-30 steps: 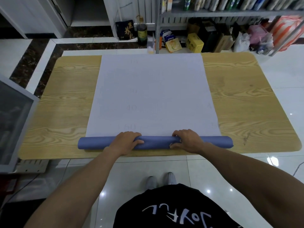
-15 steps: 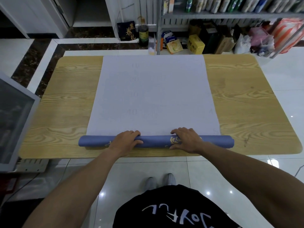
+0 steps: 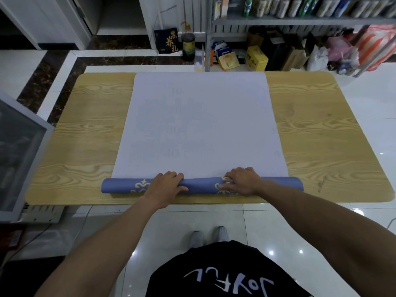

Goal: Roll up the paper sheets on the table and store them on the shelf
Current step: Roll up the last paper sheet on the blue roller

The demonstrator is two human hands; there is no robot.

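Roughly a short stretch of the job is done, judging by the thin roll (image 3: 201,185) lying along the near edge of the wooden table (image 3: 85,146). Left end of the roll sticks out free, blue with a gold pattern. Left hand (image 3: 166,186) lies palm down over the roll, fingers draped across its top, pressing rather than gripping. Right hand (image 3: 243,182) does the same just right of centre, fingers spread flat. Most of the paper sheet (image 3: 201,125) lies unrolled, reaching the far table edge. Rolling the remainder and carrying it to the shelf (image 3: 300,20) are left. Faint print on the sheet cannot be read. Whether more than one sheet is there cannot be told. Shelf top is cut off.
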